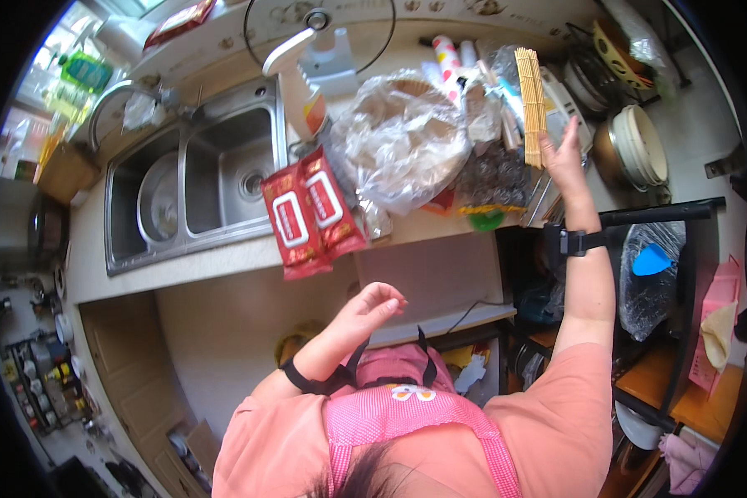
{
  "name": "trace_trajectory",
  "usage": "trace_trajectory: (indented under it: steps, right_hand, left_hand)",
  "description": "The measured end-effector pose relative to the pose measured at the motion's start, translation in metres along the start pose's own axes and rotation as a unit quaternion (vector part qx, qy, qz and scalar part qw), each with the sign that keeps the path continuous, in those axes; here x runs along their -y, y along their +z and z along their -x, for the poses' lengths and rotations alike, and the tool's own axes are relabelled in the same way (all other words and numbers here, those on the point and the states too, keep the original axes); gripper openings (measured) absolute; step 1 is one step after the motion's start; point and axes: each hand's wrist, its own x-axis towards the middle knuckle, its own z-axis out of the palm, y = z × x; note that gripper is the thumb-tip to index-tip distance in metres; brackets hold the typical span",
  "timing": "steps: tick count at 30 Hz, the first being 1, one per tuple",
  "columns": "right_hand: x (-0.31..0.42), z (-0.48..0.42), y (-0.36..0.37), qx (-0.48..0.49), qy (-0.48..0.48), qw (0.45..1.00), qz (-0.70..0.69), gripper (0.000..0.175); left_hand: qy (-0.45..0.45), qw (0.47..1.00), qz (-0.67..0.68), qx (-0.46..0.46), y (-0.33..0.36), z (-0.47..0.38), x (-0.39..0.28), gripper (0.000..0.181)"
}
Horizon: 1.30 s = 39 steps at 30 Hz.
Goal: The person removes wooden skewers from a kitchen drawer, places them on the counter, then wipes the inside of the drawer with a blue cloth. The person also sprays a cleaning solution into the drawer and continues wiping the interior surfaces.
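My right hand [562, 152] reaches over the right part of the counter, thumb and fingers spread, its palm side against the lower end of a rolled bamboo mat [531, 107]. Whether the fingers grip the mat cannot be told. In front of my body, below the counter edge, my left hand [373, 306] hangs with curled fingers and holds nothing that shows. Two red packs of wet wipes [291, 225] lie at the counter's front edge beside the sink. To their right sits a large bundle in clear plastic [404, 143].
A steel double sink [227, 168] holds a round metal basin [162, 198] at left. A glass lid [319, 20] leans at the back wall. Pots [636, 148] stand at right, above a dark shelf rack [660, 215]. Chopsticks and packets crowd the counter near the mat.
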Motion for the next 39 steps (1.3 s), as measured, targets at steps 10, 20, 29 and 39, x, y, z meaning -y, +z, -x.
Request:
trace_trajectory:
  steps: [10, 20, 29, 39]
  right_hand:
    - [0.043, 0.153, -0.009, 0.087, 0.034, 0.963, -0.252, 0.029]
    - [0.092, 0.240, -0.008, 0.260, 0.190, 0.859, -0.397, 0.016]
    - [0.100, 0.268, -0.028, 0.356, 0.214, 0.808, -0.418, 0.030]
    - [0.065, 0.307, -0.029, 0.447, 0.203, 0.780, -0.388, 0.030]
  left_hand:
    - [0.078, 0.951, -0.079, -0.290, -0.045, 0.039, 0.064, 0.014]
    - [0.265, 0.758, -0.463, -0.374, -0.041, 0.024, 0.035, 0.018]
    - [0.195, 0.803, -0.399, -0.397, -0.018, 0.068, 0.084, 0.015]
    - [0.042, 0.843, -0.353, -0.405, 0.026, 0.125, 0.167, 0.028]
